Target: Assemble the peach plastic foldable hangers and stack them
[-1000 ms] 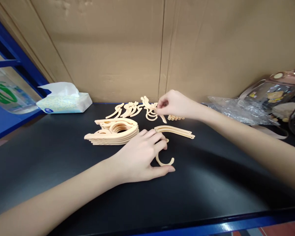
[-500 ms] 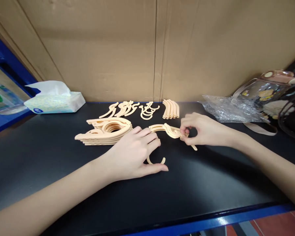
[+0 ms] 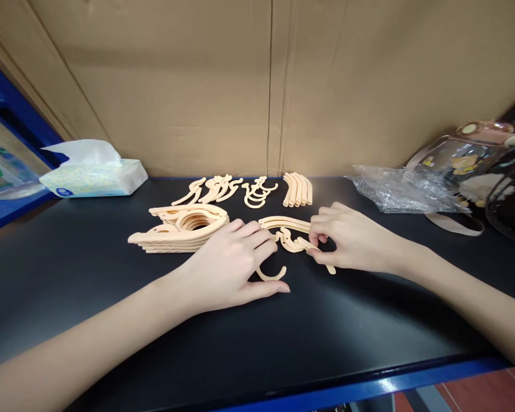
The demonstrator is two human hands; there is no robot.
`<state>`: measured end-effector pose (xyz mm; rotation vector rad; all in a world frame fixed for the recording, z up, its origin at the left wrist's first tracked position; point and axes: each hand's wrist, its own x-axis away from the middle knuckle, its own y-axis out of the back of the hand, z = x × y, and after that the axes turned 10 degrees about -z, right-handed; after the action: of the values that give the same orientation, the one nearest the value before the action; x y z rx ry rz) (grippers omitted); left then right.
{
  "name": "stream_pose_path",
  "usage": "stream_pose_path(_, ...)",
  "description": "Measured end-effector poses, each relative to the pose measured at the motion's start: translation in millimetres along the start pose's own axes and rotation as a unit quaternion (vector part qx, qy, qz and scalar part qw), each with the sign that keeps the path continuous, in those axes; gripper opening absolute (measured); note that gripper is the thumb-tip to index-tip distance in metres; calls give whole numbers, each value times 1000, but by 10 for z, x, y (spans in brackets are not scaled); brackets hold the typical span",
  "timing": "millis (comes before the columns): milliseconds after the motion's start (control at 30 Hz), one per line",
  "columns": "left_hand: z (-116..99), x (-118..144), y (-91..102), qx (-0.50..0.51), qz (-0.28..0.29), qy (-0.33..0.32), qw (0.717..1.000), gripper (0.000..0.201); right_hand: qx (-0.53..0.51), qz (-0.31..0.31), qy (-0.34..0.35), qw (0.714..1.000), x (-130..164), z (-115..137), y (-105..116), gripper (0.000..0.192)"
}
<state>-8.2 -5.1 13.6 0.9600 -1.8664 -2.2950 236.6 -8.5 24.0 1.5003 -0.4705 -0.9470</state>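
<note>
Black matte tabletop (image 3: 111, 320) with a blue front edge spreads before you, brown corrugated cardboard (image 3: 189, 86) standing behind it. Far left sits a soft pack of white tissues (image 3: 93, 171); far right, crumpled clear plastic wrap (image 3: 399, 191) beside a clear plastic bag with a strap (image 3: 467, 160). Left of centre lies a stack of peach plastic hanger bodies (image 3: 182, 228), apparently untouched. Behind it run three small groups of peach parts: wavy arm pieces (image 3: 210, 190), a heap of curved hooks (image 3: 257, 193), a row of short bent bars (image 3: 298, 190). Your left hand (image 3: 227, 266) lies palm down, fingers loosely spread, thumb and forefinger bracketing a single peach C-shaped hook (image 3: 271, 273) on the surface. Your right hand (image 3: 352, 240) pinches one wavy peach arm piece (image 3: 294, 243) between thumb and fingertips, held just beside the hook, near a long curved peach bar (image 3: 283, 222). Judging by the full piles, little is joined; most parts remain loose.
</note>
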Motion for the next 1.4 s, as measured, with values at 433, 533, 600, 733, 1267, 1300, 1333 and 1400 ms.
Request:
stream_pose_path(433,-2,-15,15,-10,12,17,1000,44,-8,-29,27,999,1,-54,37,29)
stream_pose_path(533,-2,-22,32,-8,14,24,1000,41,12,-63,13,998,-7,-106,51,27)
stream_pose_path(600,-7,-14,37,6,14,22,1000,38,18,-85,2,996,-13,-144,57,22)
stream_pose_path(733,-36,14,29,57,20,5,998,23,8,-108,0,994,-24,-184,50,17)
stream_pose_path(1267,-142,5,68,101,75,148,981,3,-7,-129,139,982,2,105,-190,33)
stream_pose_path(1300,-140,11,58,93,68,137,984,3,-10,-133,138,981,3,105,-200,35)
stream_pose_path(1333,-140,18,48,84,58,122,987,3,-14,-138,137,981,4,103,-206,35)
stream_pose_path(1400,-145,31,30,58,26,85,994,5,-19,-151,136,979,4,97,-206,34)
